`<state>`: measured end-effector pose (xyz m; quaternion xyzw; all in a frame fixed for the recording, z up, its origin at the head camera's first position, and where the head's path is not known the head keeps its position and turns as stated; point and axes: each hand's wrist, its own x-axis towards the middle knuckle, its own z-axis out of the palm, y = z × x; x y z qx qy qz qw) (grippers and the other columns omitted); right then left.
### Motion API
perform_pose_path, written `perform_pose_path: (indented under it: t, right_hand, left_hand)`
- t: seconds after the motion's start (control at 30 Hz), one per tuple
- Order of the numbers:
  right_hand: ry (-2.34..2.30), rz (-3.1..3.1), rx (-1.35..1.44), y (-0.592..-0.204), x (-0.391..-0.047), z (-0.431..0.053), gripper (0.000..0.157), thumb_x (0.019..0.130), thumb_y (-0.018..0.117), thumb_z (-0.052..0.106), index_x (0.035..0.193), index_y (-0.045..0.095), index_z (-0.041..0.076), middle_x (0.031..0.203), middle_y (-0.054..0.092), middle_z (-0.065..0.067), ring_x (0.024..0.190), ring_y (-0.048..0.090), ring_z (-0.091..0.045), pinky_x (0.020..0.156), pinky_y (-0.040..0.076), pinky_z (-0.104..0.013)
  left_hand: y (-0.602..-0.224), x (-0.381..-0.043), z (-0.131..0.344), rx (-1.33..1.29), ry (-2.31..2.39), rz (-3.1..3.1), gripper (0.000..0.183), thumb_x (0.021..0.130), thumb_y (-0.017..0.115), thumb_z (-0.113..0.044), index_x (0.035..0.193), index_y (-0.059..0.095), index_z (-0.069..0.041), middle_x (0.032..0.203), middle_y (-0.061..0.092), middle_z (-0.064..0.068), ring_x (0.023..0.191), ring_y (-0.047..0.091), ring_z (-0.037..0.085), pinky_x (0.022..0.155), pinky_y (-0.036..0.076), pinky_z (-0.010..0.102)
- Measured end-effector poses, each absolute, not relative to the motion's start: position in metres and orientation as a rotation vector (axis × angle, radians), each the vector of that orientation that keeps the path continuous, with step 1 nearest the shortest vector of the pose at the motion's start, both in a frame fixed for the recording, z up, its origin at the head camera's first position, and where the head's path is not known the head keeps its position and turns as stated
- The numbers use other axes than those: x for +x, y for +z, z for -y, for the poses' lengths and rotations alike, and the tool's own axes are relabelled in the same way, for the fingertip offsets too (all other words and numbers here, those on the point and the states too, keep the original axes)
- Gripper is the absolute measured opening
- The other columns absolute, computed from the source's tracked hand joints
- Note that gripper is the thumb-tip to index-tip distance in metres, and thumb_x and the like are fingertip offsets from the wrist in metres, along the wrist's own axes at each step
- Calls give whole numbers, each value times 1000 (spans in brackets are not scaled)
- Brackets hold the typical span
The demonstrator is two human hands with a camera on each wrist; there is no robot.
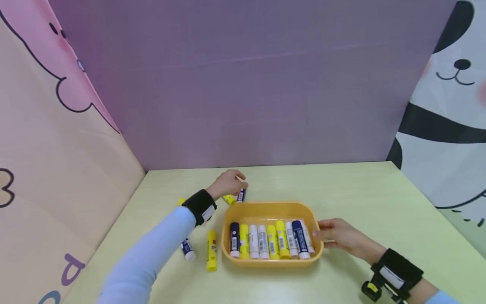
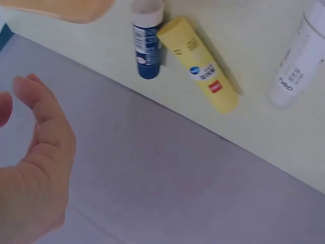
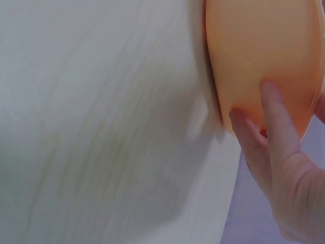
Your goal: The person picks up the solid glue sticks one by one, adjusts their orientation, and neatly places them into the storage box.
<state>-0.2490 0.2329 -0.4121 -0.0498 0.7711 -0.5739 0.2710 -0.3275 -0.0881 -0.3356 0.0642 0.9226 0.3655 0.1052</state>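
Sticks (image 1: pixel 211 251) could roll if the left grip (image 1: pixel 228 184) (empty, loosely curved) nudges them; the right grip (image 1: pixel 346 239), pinching the tray (image 1: pixel 271 264), might tip it by tugging.

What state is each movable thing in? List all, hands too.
Yellow tray: upright, holding sticks.
Nine glue sticks: side by side in the tray.
Left hand: empty, fingers bent.
Right hand: gripping the tray's right end.
Rear navy stick: lying behind the tray.
Rear yellow stick: lying beside it.
Front yellow stick: lying loose.
Front navy stick: lying, partly hidden.
Far-left yellow stick: mostly hidden.
White stick: partly out of frame.
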Motion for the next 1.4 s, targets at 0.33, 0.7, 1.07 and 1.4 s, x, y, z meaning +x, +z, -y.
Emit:
perform_pose_path:
  t: [0.33, 0.7, 1.07, 1.4]
  right_hand:
    - [-1548, -2098, -64, -416, -249, -234, 61, 86, 62, 16, 131, 35, -15, 126, 50, -27, 102, 59, -23, 85, 53, -40]
    - [-1551, -2096, -31, -419, -249, -232, 61, 86, 63, 15, 131, 34, -15, 121, 55, -26, 100, 61, -25, 83, 54, -39]
    - [-1569, -2070, -41, -416, -247, -233, 60, 86, 62, 14, 131, 35, -15, 123, 53, -28, 102, 61, -27, 83, 54, -40]
    - [-1580, -2064, -66, -416, -243, -236, 63, 86, 62, 16, 131, 32, -17, 124, 52, -29, 103, 60, -28, 84, 53, -39]
  left_hand:
    - [-359, -359, 83, 116, 895, -2780, 41, 86, 62, -24, 120, 56, -3, 109, 61, 12, 84, 61, 22, 78, 54, 32]
    - [-387, -385, 81, 14, 769, -2825, 46, 84, 64, -24, 122, 52, 0, 120, 57, 16, 103, 52, 30, 94, 46, 41]
    - [-395, -390, 77, 52, 733, -2849, 45, 79, 67, -21, 116, 55, 1, 114, 60, 16, 99, 57, 28, 90, 49, 40]
    - [-404, -393, 75, 89, 613, -2823, 47, 74, 73, -18, 113, 53, 0, 108, 60, 16, 93, 55, 27, 85, 51, 38]
